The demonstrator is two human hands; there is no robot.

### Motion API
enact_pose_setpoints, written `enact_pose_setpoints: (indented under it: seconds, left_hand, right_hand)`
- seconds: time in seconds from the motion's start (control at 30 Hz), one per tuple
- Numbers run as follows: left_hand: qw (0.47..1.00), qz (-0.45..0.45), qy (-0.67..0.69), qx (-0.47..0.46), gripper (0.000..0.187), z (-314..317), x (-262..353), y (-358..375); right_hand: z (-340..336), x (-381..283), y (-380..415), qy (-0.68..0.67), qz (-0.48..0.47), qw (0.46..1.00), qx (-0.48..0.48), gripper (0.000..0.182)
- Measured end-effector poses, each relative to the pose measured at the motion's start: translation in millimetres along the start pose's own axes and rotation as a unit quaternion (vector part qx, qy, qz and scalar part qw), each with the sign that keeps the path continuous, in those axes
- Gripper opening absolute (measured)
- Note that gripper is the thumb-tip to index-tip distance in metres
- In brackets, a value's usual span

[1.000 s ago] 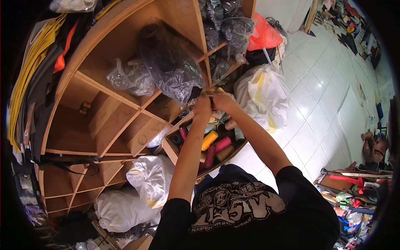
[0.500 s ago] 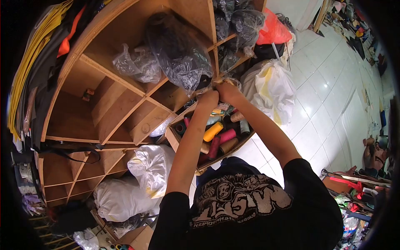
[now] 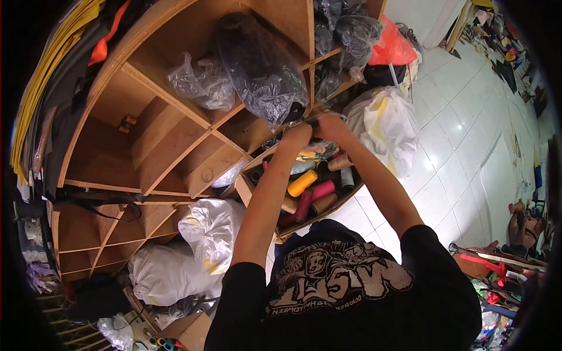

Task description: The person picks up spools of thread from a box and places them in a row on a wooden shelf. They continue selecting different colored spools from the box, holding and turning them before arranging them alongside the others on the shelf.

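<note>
My left hand (image 3: 297,136) and my right hand (image 3: 331,126) are close together at the far end of a cardboard box (image 3: 244,186). Both have their fingers closed on crinkled clear plastic, most of which the hands hide. Below them, the box holds several thread spools, among them a yellow spool (image 3: 302,183), a pink spool (image 3: 322,189), a dark red spool (image 3: 303,206) and a tan spool (image 3: 339,162). Just beyond my left hand, a clear plastic bag with dark contents (image 3: 263,82) hangs over the shelf edge.
A wooden shelf unit (image 3: 167,96) with compartments stands ahead and to the left. White sacks (image 3: 213,231) lean at its lower part, and another white sack (image 3: 383,128) sits right of the box. A red bag (image 3: 393,48) lies behind it. Tiled floor (image 3: 436,140) spreads to the right.
The view has shifted slightly, so the shelf and bags appear a little further right. Both hands stay together at the box's far end, with their fingers still closed.
</note>
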State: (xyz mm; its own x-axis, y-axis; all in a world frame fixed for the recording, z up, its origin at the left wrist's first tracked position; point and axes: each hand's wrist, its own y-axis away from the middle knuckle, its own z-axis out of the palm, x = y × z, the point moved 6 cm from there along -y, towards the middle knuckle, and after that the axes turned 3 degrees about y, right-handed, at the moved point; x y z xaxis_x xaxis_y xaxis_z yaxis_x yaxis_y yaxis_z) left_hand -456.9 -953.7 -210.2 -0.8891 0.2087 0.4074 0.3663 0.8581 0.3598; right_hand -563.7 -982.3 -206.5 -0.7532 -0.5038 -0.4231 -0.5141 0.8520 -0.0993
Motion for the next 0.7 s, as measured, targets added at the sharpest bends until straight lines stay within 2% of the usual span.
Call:
enact_pose_setpoints:
  seconds: [0.03,0.13,0.23,0.33,0.43,0.53,0.63,0.7]
  left_hand:
    - [1.0,0.009,-0.001,-0.005,0.023,-3,3,2]
    - [0.993,0.023,0.03,0.11,0.024,-16,14,19]
    - [0.993,0.04,-0.007,0.111,0.029,-16,13,17]
    - [0.988,0.042,0.079,0.127,0.029,-31,18,31]
    - [0.977,0.098,0.102,0.161,0.029,-54,36,62]
    - [0.941,0.162,0.193,0.228,0.026,-63,29,74]
    - [0.876,0.206,0.356,0.253,0.029,-69,18,87]
    - [0.809,0.128,0.538,0.201,0.027,-64,2,93]
  right_hand:
    - [-5,-2,1,-0.012,-0.011,1.0,0.027,0.039]
    - [-24,-10,5,-0.005,0.042,0.999,-0.009,0.039]
    - [-53,-30,14,-0.028,0.095,0.995,0.025,0.045]
    - [-62,-37,16,-0.013,0.041,0.997,0.06,0.054]
    - [-73,-31,19,-0.158,-0.002,0.985,0.069,0.055]
    - [-63,-9,23,-0.305,0.037,0.949,0.072,0.054]
    - [-80,-16,39,-0.504,0.099,0.857,0.024,0.052]
    - [-73,-6,41,-0.559,0.129,0.818,0.031,0.05]
